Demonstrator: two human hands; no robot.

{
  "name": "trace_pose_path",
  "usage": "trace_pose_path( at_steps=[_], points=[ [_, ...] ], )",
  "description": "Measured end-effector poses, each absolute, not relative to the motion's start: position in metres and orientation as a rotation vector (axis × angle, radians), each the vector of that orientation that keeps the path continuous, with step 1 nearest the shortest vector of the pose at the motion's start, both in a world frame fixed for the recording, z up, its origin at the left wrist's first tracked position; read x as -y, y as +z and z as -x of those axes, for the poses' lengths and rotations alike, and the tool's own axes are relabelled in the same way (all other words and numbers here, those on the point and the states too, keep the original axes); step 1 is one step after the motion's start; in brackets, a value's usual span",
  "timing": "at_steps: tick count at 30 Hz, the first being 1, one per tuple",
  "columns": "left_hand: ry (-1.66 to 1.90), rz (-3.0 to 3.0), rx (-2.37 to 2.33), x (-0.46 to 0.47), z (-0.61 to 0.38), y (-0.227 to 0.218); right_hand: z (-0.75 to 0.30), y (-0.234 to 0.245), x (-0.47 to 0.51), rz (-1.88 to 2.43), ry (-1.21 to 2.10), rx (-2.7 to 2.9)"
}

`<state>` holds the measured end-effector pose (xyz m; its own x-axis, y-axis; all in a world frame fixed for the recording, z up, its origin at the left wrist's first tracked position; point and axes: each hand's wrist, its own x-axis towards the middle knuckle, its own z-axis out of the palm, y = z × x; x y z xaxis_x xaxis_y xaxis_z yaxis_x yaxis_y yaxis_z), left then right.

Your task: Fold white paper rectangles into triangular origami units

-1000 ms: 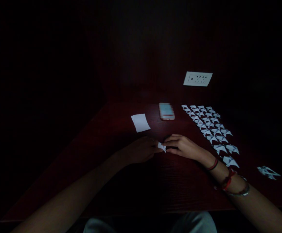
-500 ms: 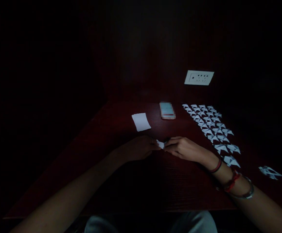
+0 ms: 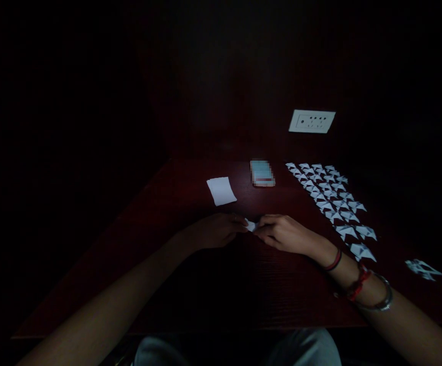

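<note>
A small folded piece of white paper [image 3: 250, 225] is pinched between my two hands, just above the dark red table. My left hand [image 3: 221, 230] grips its left end with closed fingers. On the other end, the fingers of my right hand [image 3: 284, 233] are closed too, and they cover part of the paper. Beyond my hands lies a stack of white paper sheets [image 3: 222, 191]. Several folded white paper figures [image 3: 325, 195] stand in rows to the right of my right hand.
A phone [image 3: 262, 173] with a blurred screen lies at the back of the table [image 3: 160, 203]. On the wall behind is a white socket plate [image 3: 312, 121]. Another crumpled-looking paper piece [image 3: 422, 270] lies apart at the far right.
My right hand has shifted slightly left, and its fingers now cover more of the paper. My left hand has moved a little left and up. Things on the table stay put.
</note>
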<state>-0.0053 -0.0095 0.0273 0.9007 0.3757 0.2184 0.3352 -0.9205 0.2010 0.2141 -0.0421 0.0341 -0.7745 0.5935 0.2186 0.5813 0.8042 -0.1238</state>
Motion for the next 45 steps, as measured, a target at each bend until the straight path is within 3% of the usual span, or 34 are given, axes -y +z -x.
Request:
trace_pose_path(
  at_steps=[33,45],
  points=[
    [0.424,-3.002,-0.620,0.008,0.006,0.022,-0.222,0.034,0.032,0.909,0.355,2.634],
    [0.414,-3.138,-0.672,0.010,0.001,0.015,-0.216,0.026,0.023,1.020,0.183,2.678]
  ],
)
